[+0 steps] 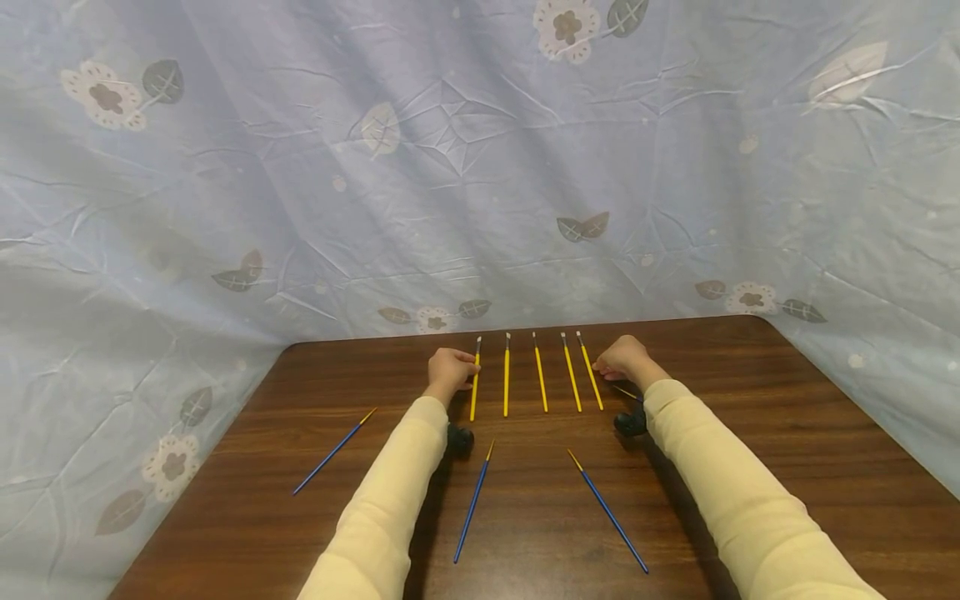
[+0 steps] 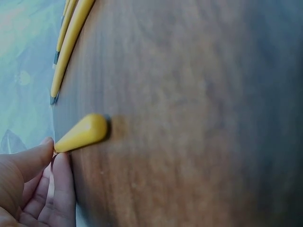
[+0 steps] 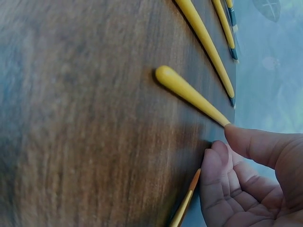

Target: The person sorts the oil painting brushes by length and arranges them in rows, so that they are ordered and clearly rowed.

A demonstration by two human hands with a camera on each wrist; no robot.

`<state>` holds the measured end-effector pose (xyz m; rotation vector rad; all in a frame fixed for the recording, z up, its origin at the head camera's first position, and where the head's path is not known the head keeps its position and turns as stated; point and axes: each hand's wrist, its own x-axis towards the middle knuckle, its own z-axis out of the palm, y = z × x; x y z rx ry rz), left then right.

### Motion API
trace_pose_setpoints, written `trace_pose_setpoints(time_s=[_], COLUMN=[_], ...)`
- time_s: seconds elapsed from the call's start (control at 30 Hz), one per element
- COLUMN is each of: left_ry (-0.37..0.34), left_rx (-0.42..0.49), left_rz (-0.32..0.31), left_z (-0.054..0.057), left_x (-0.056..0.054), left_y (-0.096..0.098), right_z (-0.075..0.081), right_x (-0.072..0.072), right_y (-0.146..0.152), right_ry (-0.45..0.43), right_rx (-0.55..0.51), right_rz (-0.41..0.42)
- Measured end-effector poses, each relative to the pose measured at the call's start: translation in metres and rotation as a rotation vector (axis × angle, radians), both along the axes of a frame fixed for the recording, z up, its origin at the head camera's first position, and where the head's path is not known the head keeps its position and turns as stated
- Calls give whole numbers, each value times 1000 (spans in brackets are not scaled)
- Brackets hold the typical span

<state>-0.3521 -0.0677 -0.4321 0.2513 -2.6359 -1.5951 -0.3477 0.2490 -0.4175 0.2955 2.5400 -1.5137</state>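
Note:
In the head view my left hand (image 1: pixel 450 371) pinches the leftmost yellow paintbrush (image 1: pixel 475 392), which lies on the table. The left wrist view shows the thumb and a finger on either side of this paintbrush (image 2: pixel 87 132). My right hand (image 1: pixel 624 358) is beside the rightmost yellow paintbrush (image 1: pixel 591 377). In the right wrist view its thumb tip touches that paintbrush (image 3: pixel 189 94), while the other fingers, loosely bent, stand a little apart from it. Near those fingers lies the golden tip of another thin brush (image 3: pixel 187 201), the rest of it hidden by the wrist.
Between the hands lie three more yellow paintbrushes, the middle one (image 1: pixel 541 379) among them, white bristles away from me. Nearer lie blue paintbrushes at the left (image 1: pixel 330 457), centre (image 1: pixel 471 508) and right (image 1: pixel 611 518). A flowered cloth (image 1: pixel 465 208) hangs behind the brown table (image 1: pixel 540 508).

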Motion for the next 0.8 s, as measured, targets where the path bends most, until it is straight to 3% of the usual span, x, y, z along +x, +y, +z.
trace_pose_setpoints(time_s=[0.4,0.8], left_ry=[17,5], left_rx=[-28,-39], left_rz=[-16,-65], left_z=[1,10], left_x=[1,6], left_y=[-4,-10], right_z=[3,23], right_x=[6,20], right_y=[-5,1], right_ry=[4,60], right_rx=[-30,-67], right_rz=[21,109])
